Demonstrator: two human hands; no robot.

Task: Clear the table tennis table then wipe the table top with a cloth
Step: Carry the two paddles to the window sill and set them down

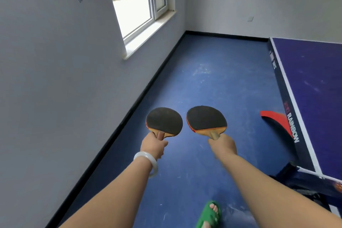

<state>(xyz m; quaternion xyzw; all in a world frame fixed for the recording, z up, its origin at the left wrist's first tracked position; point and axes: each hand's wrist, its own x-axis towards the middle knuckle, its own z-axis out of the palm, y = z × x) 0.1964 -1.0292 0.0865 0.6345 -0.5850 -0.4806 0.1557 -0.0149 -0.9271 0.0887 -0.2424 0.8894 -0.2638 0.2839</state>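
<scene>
**Two paddles held off the table**

At centre frame, the left hand [152, 147] grips one paddle [164, 122] by its handle; the right hand [223, 146] grips the other paddle [206, 119]. Fingers hide both handles. The table tennis table [314, 83] is cut off at the right edge.

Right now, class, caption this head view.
Left hand holds one black-faced wooden paddle, right hand another, beside the blue table-tennis table.

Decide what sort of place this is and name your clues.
Probably a table tennis room: the table tennis table stands at right, the left hand grips one paddle, the right hand another.
</scene>
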